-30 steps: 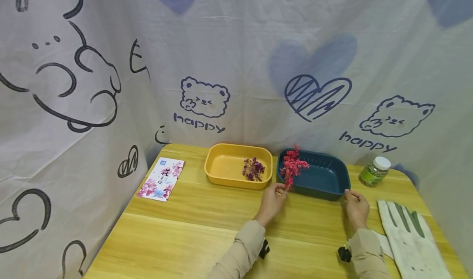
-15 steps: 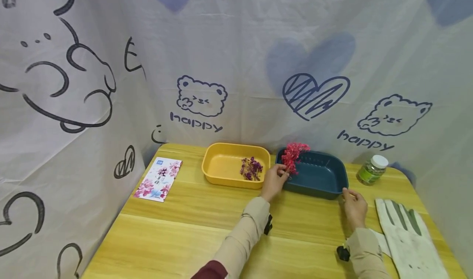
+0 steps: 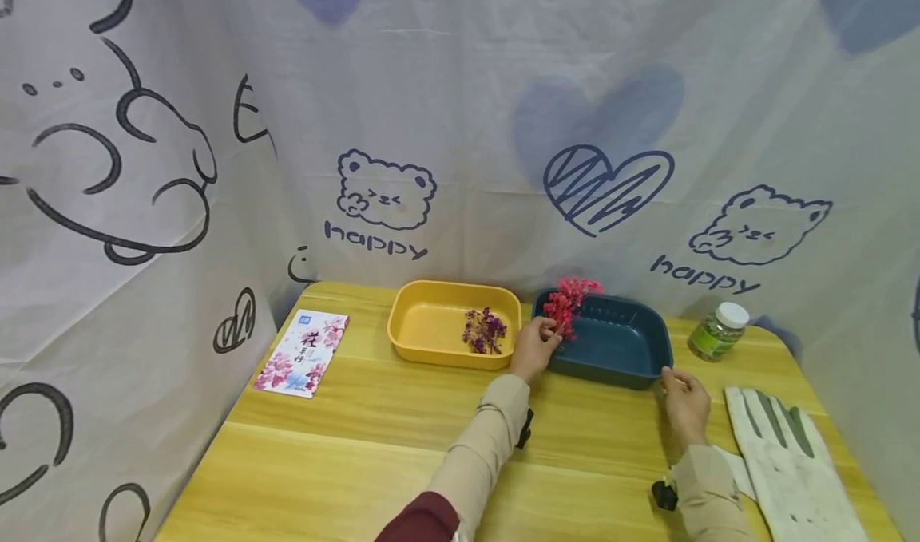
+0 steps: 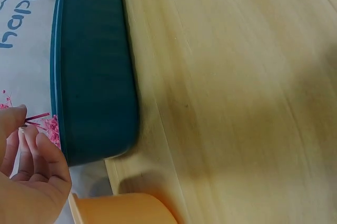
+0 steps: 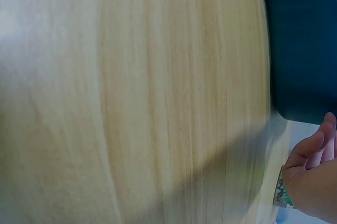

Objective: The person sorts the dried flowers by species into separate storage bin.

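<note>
My left hand [image 3: 534, 349] pinches the thin stems of a sprig of pink dried flowers [image 3: 568, 302], also showing in part in the left wrist view. The blossoms are over the left end of the dark blue tray [image 3: 632, 370]. My right hand [image 3: 687, 402] is at the tray's front right corner, its bent fingers and thumb holding the rim; in the right wrist view the fingertips overlap the tray's end. A small bunch of purple dried flowers [image 3: 484, 330] lies inside the yellow tray [image 3: 413, 346], just left of my left hand.
A jar with a white lid [image 3: 719, 333] stands right of the blue tray. Whitish work gloves [image 3: 798, 470] lie at the right edge. On the left lies a flower-printed packet [image 3: 303, 354]. A printed cloth [image 3: 489, 127] hangs behind the wooden table [image 3: 345, 462].
The left hand has moved forward and up with the pink sprig, which now sits farther back over the blue tray. The right hand has stayed at the corner. The head view has shifted slightly.
</note>
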### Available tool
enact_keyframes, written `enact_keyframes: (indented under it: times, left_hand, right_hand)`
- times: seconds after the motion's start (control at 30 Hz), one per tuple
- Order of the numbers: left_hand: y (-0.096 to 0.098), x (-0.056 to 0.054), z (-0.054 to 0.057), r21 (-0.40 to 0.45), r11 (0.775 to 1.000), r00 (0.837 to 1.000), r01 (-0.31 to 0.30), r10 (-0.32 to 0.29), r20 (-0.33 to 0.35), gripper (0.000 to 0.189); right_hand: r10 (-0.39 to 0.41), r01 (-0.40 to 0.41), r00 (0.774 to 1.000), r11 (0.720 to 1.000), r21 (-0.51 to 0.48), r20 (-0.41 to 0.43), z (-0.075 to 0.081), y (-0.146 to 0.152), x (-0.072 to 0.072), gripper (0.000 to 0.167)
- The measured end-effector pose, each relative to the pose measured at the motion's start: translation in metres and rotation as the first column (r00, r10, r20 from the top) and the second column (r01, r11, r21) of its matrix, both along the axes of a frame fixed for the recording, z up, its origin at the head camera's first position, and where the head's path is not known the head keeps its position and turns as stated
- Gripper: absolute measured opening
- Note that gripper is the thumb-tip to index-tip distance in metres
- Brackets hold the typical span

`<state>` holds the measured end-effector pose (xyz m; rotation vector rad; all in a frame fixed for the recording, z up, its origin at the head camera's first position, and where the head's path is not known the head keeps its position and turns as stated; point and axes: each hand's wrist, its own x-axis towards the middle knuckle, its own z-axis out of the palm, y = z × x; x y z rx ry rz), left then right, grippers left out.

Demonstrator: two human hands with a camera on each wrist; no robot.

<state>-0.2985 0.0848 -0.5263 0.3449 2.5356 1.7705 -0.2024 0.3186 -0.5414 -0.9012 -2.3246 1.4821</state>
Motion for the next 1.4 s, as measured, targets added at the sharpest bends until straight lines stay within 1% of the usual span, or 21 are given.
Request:
enact_keyframes:
  times: [0.03,0.07,0.2,0.3,0.47,0.67,0.83,0.97,1.1,1.23,1.3,1.4]
  left_hand:
    - [0.001,0.0,0.0,-0.001,1.0,1.0,0.0,0.0,0.006,0.019]
    - [0.001,0.005,0.01,-0.004,1.0,0.999,-0.001,0.001,0.046,0.02]
    - [0.003,0.008,0.014,-0.043,0.999,0.999,-0.011,0.013,0.052,0.02]
    - [0.003,0.01,0.014,-0.079,0.997,0.998,-0.023,0.027,0.056,0.019]
    - [0.001,0.01,0.015,-0.084,0.996,0.997,-0.027,0.033,0.068,0.02]
    - [-0.004,0.009,0.011,-0.079,0.997,1.0,-0.021,0.022,0.017,0.019]
    - [-0.01,0.011,0.013,-0.04,0.999,1.0,-0.005,0.005,-0.003,0.02]
    - [-0.015,0.016,0.017,0.005,1.0,1.0,0.008,-0.008,0.01,0.021]
    - [-0.019,0.024,0.018,0.089,0.996,0.999,0.02,-0.023,0.034,0.022]
    - [-0.024,0.032,0.014,0.151,0.988,0.999,0.026,-0.033,0.042,0.02]
    - [-0.028,0.036,0.011,0.167,0.986,0.999,0.021,-0.028,0.037,0.02]
    - [-0.034,0.042,0.007,0.171,0.985,0.999,0.024,-0.028,0.025,0.02]
  right_hand:
    - [0.0,0.0,1.0,1.0,0.002,0.004,0.0,0.0,0.0,0.052]
    - [0.002,-0.002,1.0,1.0,0.002,0.002,-0.001,0.0,0.0,0.053]
    - [0.0,0.0,1.0,1.0,0.006,0.006,-0.001,-0.001,0.001,0.053]
    - [0.0,0.0,1.0,1.0,0.007,0.012,-0.001,-0.002,0.001,0.054]
    - [0.005,-0.005,1.0,1.0,0.001,0.015,0.0,-0.003,-0.001,0.056]
    - [0.008,-0.008,1.0,1.0,-0.007,0.002,0.0,-0.003,-0.004,0.054]
    - [0.004,-0.004,1.0,1.0,0.003,-0.004,0.0,-0.004,-0.005,0.05]
    - [0.009,-0.009,1.0,1.0,-0.001,-0.004,0.001,-0.004,-0.006,0.051]
    - [0.012,-0.012,1.0,1.0,-0.001,-0.004,0.002,-0.003,-0.006,0.052]
    - [0.004,-0.004,1.0,1.0,0.001,-0.011,0.002,-0.002,-0.005,0.05]
    - [-0.005,0.005,1.0,1.0,-0.006,-0.026,0.001,-0.001,-0.005,0.05]
    - [-0.009,0.009,1.0,1.0,0.01,-0.025,-0.001,0.001,-0.005,0.053]
